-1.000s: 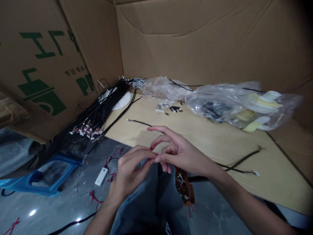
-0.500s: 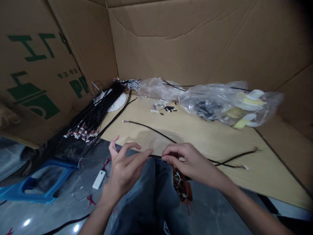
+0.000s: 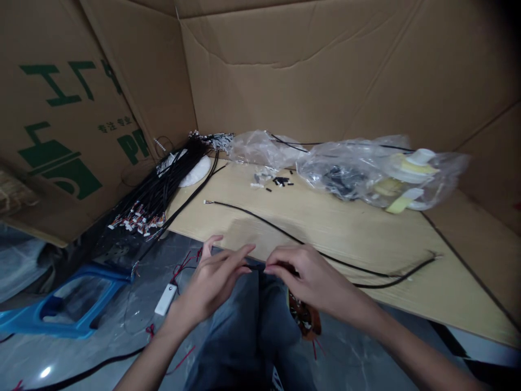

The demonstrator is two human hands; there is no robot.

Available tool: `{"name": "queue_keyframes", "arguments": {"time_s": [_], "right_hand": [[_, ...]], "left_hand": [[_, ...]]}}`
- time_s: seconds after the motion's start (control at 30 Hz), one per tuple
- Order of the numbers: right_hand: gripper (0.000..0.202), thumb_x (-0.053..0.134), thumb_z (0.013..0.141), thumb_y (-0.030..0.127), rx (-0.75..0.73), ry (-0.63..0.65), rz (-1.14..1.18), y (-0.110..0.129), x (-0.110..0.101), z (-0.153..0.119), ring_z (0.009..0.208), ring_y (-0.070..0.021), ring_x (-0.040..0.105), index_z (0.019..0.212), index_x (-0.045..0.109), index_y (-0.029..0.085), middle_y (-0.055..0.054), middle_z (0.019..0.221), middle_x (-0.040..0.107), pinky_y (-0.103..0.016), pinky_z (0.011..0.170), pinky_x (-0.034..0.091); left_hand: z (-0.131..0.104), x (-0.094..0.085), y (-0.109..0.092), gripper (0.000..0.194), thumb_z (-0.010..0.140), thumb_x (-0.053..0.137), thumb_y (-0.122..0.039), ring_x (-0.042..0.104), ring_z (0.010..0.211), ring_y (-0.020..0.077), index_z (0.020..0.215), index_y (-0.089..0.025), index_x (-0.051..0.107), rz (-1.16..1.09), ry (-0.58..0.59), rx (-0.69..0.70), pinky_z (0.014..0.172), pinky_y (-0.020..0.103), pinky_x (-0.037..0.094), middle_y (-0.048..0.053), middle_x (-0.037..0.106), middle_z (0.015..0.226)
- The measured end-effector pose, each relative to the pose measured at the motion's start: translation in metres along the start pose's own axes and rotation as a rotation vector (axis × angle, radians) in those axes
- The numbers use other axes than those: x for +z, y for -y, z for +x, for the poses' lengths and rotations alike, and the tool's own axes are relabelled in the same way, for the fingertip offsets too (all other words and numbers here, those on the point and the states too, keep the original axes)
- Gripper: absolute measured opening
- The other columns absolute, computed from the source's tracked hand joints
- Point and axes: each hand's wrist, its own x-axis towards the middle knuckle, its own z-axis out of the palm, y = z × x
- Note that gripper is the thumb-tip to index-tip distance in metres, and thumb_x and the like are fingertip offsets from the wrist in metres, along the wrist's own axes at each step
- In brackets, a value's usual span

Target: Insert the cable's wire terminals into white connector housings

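A black cable comes out from behind my right hand and curves along the table's front edge to a loose wire end at the right. My right hand is closed, thumb and fingers pinching the cable. Just left of it, my left hand holds the dark end between its thumb and fingers, other fingers raised; the very tip is hard to make out. Behind both hands, a second black cable with a white connector lies on the table.
A thick bundle of black cables lies at the left. Small black pieces sit before clear plastic bags. Cardboard walls enclose the wooden table. A blue plastic frame and a white box are at the lower left.
Both hands have moved slightly, the left one to the right and its fingers less spread. The held cable's far end has shifted right along the table.
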Motion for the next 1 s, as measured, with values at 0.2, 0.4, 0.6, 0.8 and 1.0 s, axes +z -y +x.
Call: {"name": "queue_keyframes", "arguments": {"time_s": [0.2, 0.4, 0.6, 0.8, 1.0], "right_hand": [[0.017, 0.052, 0.086, 0.013, -0.044, 0.002, 0.025, 0.003, 0.007, -0.002, 0.069, -0.0148, 0.058, 0.081, 0.068, 0.014, -0.004, 0.075, 0.067, -0.027, 0.067, 0.04], [0.021, 0.051, 0.088, 0.023, 0.096, -0.012, 0.154, -0.016, 0.012, 0.005, 0.06, -0.0131, 0.057, 0.081, 0.068, 0.012, -0.004, 0.068, 0.065, -0.023, 0.054, 0.041], [0.017, 0.061, 0.083, 0.027, 0.15, 0.061, 0.142, -0.034, -0.008, -0.009, 0.067, -0.0144, 0.06, 0.081, 0.068, 0.013, -0.003, 0.074, 0.068, -0.024, 0.061, 0.045], [0.011, 0.059, 0.083, 0.013, 0.166, -0.013, 0.013, -0.044, -0.004, -0.015, 0.063, -0.0125, 0.059, 0.078, 0.068, 0.012, -0.001, 0.069, 0.066, -0.025, 0.06, 0.045], [0.007, 0.062, 0.083, 0.012, 0.132, -0.025, -0.053, -0.055, 0.003, -0.008, 0.069, -0.0127, 0.062, 0.078, 0.066, 0.012, 0.0, 0.073, 0.066, -0.03, 0.069, 0.05]], "left_hand": [[-0.002, -0.002, 0.0, 0.043, 0.088, 0.054, -0.01, 0.066, 0.081, 0.0114, 0.129, -0.018, 0.042, -0.045, 0.087, 0.028, 0.107, 0.038, 0.034, 0.001, 0.071, 0.089], [-0.004, 0.011, 0.002, 0.036, 0.087, 0.048, -0.002, 0.061, 0.086, 0.0157, 0.121, -0.014, 0.05, 0.141, -0.028, 0.216, 0.106, 0.05, 0.027, 0.004, 0.07, 0.09], [-0.007, 0.016, 0.02, 0.032, 0.085, 0.053, 0.0, 0.061, 0.08, 0.013, 0.115, -0.011, 0.052, 0.188, -0.127, 0.146, 0.105, 0.052, 0.03, 0.004, 0.068, 0.092], [-0.002, 0.029, 0.008, 0.042, 0.09, 0.039, -0.002, 0.056, 0.08, 0.0146, 0.131, -0.007, 0.043, 0.191, -0.017, 0.23, 0.109, 0.047, 0.02, 0.004, 0.067, 0.084], [0.007, 0.051, 0.003, 0.051, 0.087, 0.039, -0.002, 0.057, 0.075, 0.015, 0.137, -0.013, 0.037, 0.176, 0.124, 0.15, 0.104, 0.054, 0.029, 0.001, 0.064, 0.075]]}}
